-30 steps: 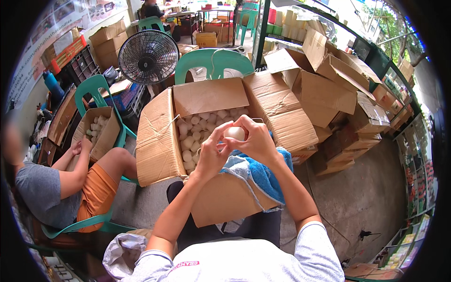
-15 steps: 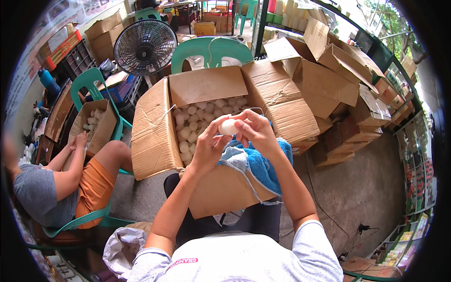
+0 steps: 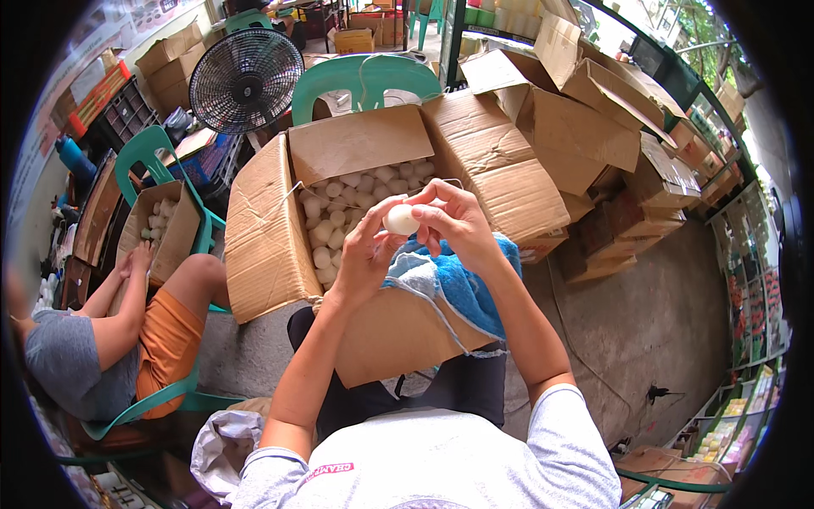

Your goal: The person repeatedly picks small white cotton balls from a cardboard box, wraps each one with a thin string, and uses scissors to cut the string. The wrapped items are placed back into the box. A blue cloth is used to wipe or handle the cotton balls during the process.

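Note:
Between the fingertips of both hands is a small, smooth, rounded white piece that looks like a votive candle [image 3: 400,220]. My left hand [image 3: 363,257] pinches it from the left, while my right hand [image 3: 458,222] closes on it from the right. Both are raised over the near edge of an open cardboard box [image 3: 398,335], which holds many similar white pieces [image 3: 339,212]. A blue towel [image 3: 475,297] with a pale grey part drapes over the box's near right side, below my right hand. The fingers partly hide the held candle.
To the left sits another person [image 3: 93,348], hands at a smaller box [image 3: 174,233] of white pieces on a green chair. A black fan [image 3: 246,81] and a green chair [image 3: 369,81] stand beyond my box. Cardboard boxes [image 3: 585,144] are piled at right; a cable crosses the floor.
The scene has shifted slightly left and up in the picture. Both hands still hold the candle, with only small changes in the fingers and the angle of the piece.

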Available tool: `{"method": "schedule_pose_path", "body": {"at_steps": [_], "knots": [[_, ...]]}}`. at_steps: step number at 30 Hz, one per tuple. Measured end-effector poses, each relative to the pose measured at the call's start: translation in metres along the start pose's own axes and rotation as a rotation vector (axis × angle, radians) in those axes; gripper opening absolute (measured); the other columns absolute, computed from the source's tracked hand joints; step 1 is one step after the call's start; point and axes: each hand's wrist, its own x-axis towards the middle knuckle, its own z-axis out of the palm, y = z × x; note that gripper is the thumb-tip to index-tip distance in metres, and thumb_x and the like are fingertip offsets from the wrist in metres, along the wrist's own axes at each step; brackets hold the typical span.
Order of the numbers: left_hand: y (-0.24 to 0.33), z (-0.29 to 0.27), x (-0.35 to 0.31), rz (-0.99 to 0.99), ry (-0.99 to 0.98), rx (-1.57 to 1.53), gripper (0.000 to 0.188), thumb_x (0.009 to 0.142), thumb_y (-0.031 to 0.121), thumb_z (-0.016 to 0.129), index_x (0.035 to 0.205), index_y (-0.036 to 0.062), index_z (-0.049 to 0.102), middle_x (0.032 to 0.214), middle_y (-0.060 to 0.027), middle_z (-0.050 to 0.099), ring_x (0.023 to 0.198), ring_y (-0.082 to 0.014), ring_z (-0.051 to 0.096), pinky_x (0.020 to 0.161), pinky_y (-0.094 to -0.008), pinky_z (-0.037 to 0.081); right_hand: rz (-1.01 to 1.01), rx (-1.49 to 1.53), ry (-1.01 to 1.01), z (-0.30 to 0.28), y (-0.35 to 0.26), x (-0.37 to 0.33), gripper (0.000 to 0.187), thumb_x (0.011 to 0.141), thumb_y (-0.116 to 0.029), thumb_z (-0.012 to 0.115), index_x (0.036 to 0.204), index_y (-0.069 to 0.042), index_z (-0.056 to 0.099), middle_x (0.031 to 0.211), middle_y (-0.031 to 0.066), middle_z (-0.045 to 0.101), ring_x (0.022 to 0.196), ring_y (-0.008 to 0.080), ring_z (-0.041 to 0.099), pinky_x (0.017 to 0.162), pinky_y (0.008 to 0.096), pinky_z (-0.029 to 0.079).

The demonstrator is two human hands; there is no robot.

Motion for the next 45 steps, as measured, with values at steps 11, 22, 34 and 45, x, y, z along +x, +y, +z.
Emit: {"method": "schedule_pose_path", "body": {"at_steps": [11, 22, 34, 45], "knots": [[0.000, -0.001, -0.002, 0.008, -0.018, -0.005, 0.044, 0.093, 0.018, 0.062, 0.133, 0.0077, 0.050, 0.124, -0.0105, 0.058, 0.109, -0.0197, 0.059, 0.088, -0.0361, 0.054, -0.036, -0.031, -0.023, 0.001, 0.001, -0.002, 0.025, 0.088, -0.020, 0.071, 0.097, -0.001, 0.060, 0.065, 0.0048, 0.061, 0.049, 0.0040, 0.053, 0.041, 0.0164, 0.039], [-0.005, -0.006, 0.003, 0.010, 0.287, -0.107, 0.033, 0.099, 0.019, 0.053, 0.127, 0.0027, 0.046, 0.099, -0.0049, 0.060, 0.083, -0.0092, 0.058, 0.076, -0.0242, 0.050, 0.054, -1.151, -0.011, -0.091, 0.045, 0.084, 0.019, 0.085, -0.004, 0.057, 0.100, 0.002, 0.066, 0.089, 0.0191, 0.069, 0.080, 0.0287, 0.068, 0.073, 0.0365, 0.056], [-0.009, -0.003, 0.002, -0.049, 0.339, -0.184, 0.041, 0.097, 0.020, 0.058, 0.132, 0.0028, 0.044, 0.105, -0.0043, 0.058, 0.088, -0.0103, 0.058, 0.076, -0.0243, 0.051, 0.417, -1.679, -0.157, -0.082, 0.106, 0.074, 0.067, 0.069, -0.038, 0.080, 0.116, 0.001, 0.052, 0.135, 0.0258, 0.046, 0.123, 0.0412, 0.048, 0.097, 0.0449, 0.047], [-0.008, -0.005, 0.000, -0.086, 0.318, -0.142, 0.039, 0.097, 0.024, 0.058, 0.127, 0.0017, 0.048, 0.096, -0.0058, 0.062, 0.079, -0.0091, 0.058, 0.071, -0.0227, 0.050, 0.588, -1.535, -0.332, -0.075, 0.110, 0.075, 0.066, 0.075, -0.019, 0.061, 0.134, 0.002, 0.040, 0.112, 0.0269, 0.063, 0.109, 0.0379, 0.060, 0.096, 0.0448, 0.047]]}}
